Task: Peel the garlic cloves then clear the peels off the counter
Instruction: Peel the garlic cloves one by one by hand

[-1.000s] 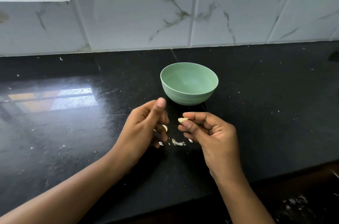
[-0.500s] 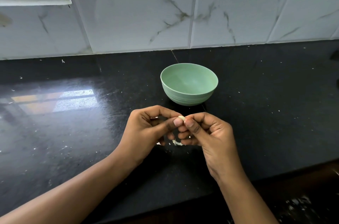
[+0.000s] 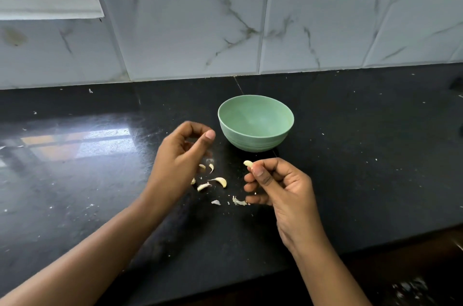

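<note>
My right hand [image 3: 280,185] pinches a small pale garlic clove [image 3: 248,163] between thumb and fingers, just in front of the green bowl [image 3: 255,137]. My left hand [image 3: 180,158] hovers to the left of it, fingers curled loosely, with nothing visible in it. Between the hands, several garlic cloves and peel pieces lie on the black counter, among them a curved clove [image 3: 221,181], another clove [image 3: 203,186] and thin peel scraps [image 3: 238,201]. The bowl looks empty inside.
The black counter [image 3: 363,168] runs to a marble-tiled wall [image 3: 313,25] behind the bowl. Small white specks are scattered over the counter. Its front edge [image 3: 375,238] is close to my right wrist. A window ledge [image 3: 50,10] is at the upper left.
My hands were together on the clove half a second ago; now the left hand has pulled away up and left. The right hand keeps the clove.
</note>
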`<state>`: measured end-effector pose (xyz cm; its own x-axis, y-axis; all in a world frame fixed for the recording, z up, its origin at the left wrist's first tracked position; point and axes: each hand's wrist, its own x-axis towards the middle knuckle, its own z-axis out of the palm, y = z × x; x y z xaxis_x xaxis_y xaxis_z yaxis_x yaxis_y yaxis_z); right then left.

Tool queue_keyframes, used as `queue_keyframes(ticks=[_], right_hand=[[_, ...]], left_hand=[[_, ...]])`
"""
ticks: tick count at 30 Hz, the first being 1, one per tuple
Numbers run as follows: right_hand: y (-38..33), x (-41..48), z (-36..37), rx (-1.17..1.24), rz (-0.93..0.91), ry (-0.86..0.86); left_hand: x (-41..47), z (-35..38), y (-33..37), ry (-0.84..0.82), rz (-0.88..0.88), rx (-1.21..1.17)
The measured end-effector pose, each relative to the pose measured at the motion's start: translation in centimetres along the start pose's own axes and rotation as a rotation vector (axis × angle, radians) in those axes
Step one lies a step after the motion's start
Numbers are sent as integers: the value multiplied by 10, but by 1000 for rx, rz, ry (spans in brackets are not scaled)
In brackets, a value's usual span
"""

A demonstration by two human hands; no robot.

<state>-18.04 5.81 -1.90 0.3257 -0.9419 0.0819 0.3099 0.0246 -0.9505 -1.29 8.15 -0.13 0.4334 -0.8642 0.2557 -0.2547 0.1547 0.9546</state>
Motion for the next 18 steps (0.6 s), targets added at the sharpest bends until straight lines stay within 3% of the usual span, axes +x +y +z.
queue_keyframes(ticks=[4,7,10,18], right_hand=[[-8,8,-3,3,-34,21],[-22,21,-9,-40,-110,49],[-43,40,-23,-198,-191,41],[-78,86,-27,-1033,-316,-170]], left_hand=[[51,10,7,-45,-197,111],[83,36,0,-97,-367,64],[91,50,-20,-66,-423,0],[58,50,-28,10,-122,126]])
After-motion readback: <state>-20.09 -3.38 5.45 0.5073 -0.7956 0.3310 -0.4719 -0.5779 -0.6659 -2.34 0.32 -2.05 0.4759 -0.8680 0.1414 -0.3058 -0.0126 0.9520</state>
